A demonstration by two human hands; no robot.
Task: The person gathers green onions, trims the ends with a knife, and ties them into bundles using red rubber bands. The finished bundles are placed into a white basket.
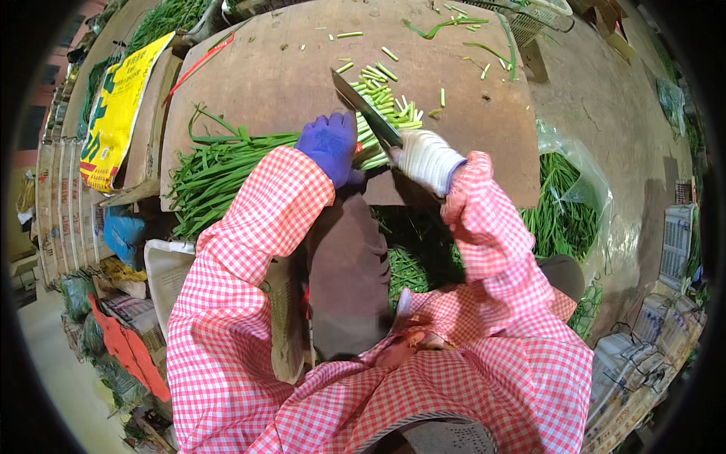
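Note:
On the wooden board (pixel 272 74) lies a bundle of long green leafy stalks (pixel 227 164), perhaps garlic chives, leaves to the left and pale stems to the right. My left hand (pixel 329 144), in a purple glove, presses down around the stems; a bit of red band shows beside it. My right hand (pixel 428 159), in a white knit glove, grips a broad-bladed kitchen knife (pixel 366 110). The blade points up and left across the pale stem ends. Cut stem pieces (pixel 391 99) lie just beyond it. The knife's handle is mostly hidden in my fist.
A red strip (pixel 198 68) lies at the board's left edge, near a yellow printed sack (pixel 127 113). Right of the board stands a clear plastic bag of greens (pixel 567 198). A white crate (pixel 170 267) is beside my left leg. More greens (pixel 408 272) lie below the board.

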